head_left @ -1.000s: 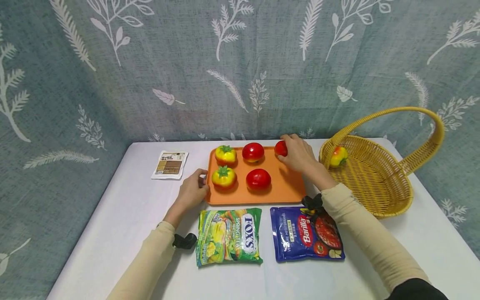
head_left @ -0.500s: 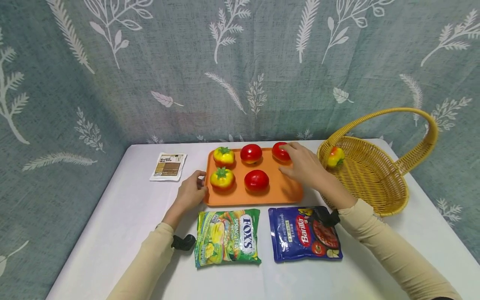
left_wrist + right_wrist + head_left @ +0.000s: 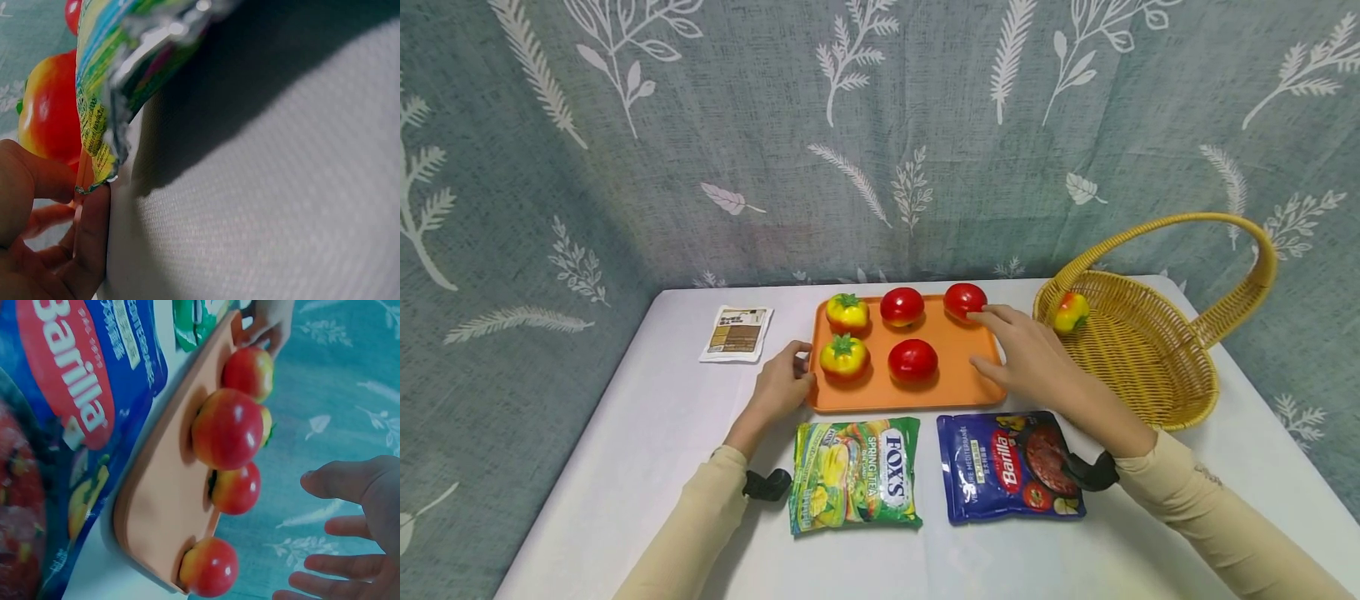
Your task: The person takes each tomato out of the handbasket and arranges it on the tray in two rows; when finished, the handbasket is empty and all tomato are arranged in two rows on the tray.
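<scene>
An orange tray (image 3: 958, 375) bears several red-and-yellow artificial fruits. Two show green leafy tops, such as the yellow fruit (image 3: 845, 357) at front left; the others turn their red sides up, like the red fruit (image 3: 913, 362). My left hand (image 3: 782, 383) pinches the tray's left rim between thumb and fingers, as the left wrist view shows. Above the tray's right part is my right hand (image 3: 1030, 350), fingers spread and holding nothing. It is close to the red fruit (image 3: 965, 302) in the far right corner. In the right wrist view the hand (image 3: 356, 531) is apart from the fruits.
A wicker basket (image 3: 1138, 350) with a tall handle stands at right, one similar fruit (image 3: 1071, 313) inside. In front of the tray lie a green Fox's candy bag (image 3: 857, 475) and a blue Barilla pouch (image 3: 1007, 467). A small white-and-brown packet (image 3: 737, 334) lies at back left.
My right hand has let go of the red fruit in the far right corner and drawn back toward the right and nearer to me. The left hand stays at the tray rim.
</scene>
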The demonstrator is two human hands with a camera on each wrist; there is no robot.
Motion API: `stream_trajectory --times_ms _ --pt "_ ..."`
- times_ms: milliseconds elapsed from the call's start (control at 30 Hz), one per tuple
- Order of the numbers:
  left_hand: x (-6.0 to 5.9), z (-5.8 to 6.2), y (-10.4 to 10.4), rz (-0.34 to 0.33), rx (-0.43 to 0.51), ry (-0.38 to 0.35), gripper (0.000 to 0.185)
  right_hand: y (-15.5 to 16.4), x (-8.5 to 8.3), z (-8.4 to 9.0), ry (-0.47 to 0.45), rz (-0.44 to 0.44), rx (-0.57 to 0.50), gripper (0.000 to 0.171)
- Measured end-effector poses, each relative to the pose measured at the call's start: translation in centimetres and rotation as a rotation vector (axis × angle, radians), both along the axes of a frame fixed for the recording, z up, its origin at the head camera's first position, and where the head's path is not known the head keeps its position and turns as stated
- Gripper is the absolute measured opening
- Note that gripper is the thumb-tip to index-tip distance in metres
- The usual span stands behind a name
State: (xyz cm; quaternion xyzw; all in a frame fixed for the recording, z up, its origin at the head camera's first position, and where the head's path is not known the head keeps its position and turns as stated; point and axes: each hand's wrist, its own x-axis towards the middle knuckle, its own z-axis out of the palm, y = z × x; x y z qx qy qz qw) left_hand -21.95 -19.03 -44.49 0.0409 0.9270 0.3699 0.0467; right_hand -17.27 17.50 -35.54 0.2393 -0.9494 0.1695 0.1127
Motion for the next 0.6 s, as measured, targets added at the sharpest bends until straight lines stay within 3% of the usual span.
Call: stream_trajectory --times_ms 600 --pt "0.1 0.1 0.1 0.004 -0.004 -0.003 0.048 2.4 4.5 0.3 -0.006 -0.017 0.023 0.055"
